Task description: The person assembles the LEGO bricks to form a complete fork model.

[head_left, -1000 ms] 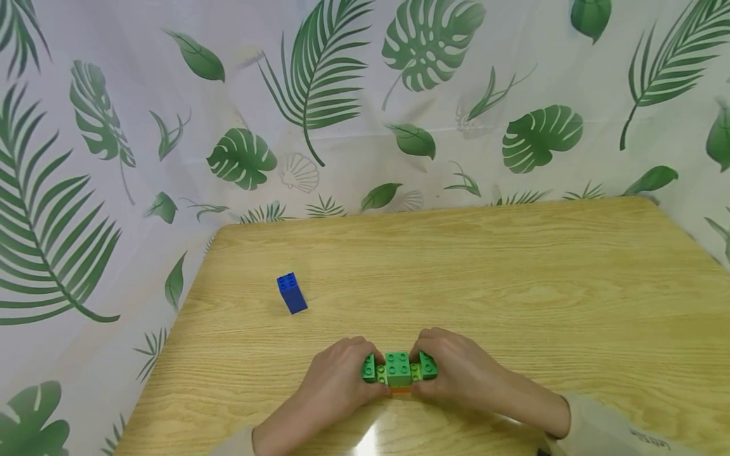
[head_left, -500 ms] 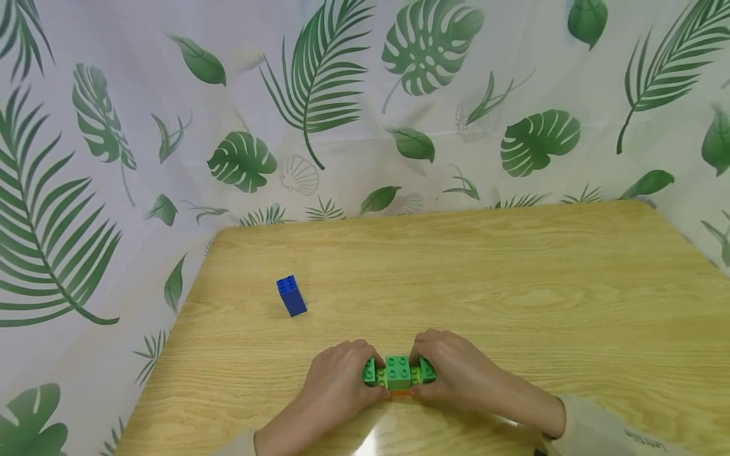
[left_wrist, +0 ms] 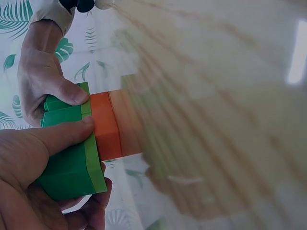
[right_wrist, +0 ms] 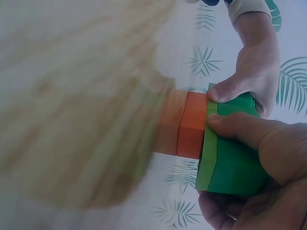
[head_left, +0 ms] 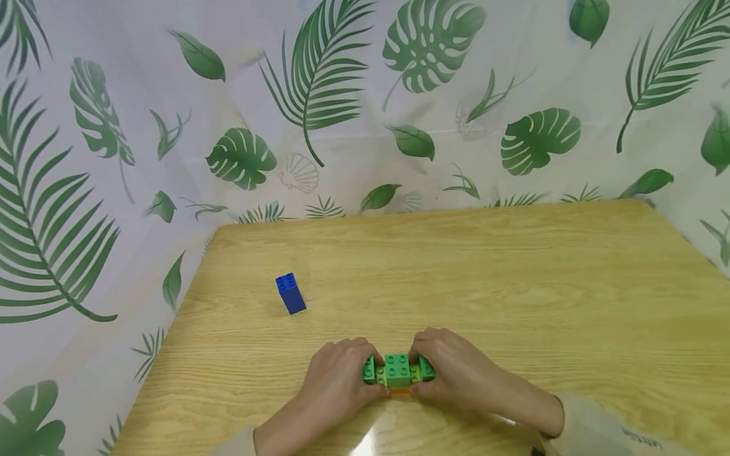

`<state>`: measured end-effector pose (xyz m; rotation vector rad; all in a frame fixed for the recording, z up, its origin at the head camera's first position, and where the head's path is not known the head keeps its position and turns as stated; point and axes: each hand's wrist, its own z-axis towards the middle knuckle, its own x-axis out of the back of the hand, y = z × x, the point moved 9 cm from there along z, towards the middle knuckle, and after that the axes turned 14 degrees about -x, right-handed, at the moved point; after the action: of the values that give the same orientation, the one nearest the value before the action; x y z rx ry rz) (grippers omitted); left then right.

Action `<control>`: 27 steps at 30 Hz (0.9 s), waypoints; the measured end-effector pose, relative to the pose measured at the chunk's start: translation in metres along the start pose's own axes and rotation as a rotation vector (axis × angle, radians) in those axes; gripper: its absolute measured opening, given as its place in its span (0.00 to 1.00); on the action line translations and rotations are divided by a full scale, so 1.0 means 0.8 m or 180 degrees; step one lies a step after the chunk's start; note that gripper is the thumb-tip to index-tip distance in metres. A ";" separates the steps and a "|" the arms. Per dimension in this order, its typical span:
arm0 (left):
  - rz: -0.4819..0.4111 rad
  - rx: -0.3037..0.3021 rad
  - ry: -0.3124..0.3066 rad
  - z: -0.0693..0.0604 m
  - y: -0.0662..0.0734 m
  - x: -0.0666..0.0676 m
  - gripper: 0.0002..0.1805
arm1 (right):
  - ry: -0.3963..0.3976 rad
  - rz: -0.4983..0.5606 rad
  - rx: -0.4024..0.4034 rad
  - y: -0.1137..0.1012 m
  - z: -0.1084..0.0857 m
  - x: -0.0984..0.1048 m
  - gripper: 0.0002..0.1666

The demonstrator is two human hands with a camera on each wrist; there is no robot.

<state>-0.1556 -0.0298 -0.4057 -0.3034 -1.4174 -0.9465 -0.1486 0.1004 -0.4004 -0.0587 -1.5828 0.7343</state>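
Near the table's front, a small build of toy building bricks stands between both hands. A square green brick [head_left: 398, 370] is in its middle, with sloped green bricks at either end on a light green piece [right_wrist: 207, 148]. Beneath these, an orange brick [left_wrist: 106, 125] rests on the table. The left hand [head_left: 339, 379] pinches the build's left end, thumb on the near side and fingers behind. At the right end, the right hand [head_left: 456, 368] grips it the same way. Fingers partly hide the end bricks.
A tall blue brick piece [head_left: 291, 294] stands upright on the wooden table [head_left: 485, 272], further back and to the left. Behind and beside the table hangs a white leaf-print cloth [head_left: 353, 171]. Light glares off the tabletop near the left forearm.
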 end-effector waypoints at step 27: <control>0.0048 -0.0010 -0.0027 0.004 0.001 0.002 0.20 | -0.0093 -0.0050 -0.0094 -0.001 0.003 0.000 0.18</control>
<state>-0.1571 -0.0279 -0.4030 -0.3204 -1.4195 -0.9364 -0.1504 0.0986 -0.4002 -0.0575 -1.6205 0.7024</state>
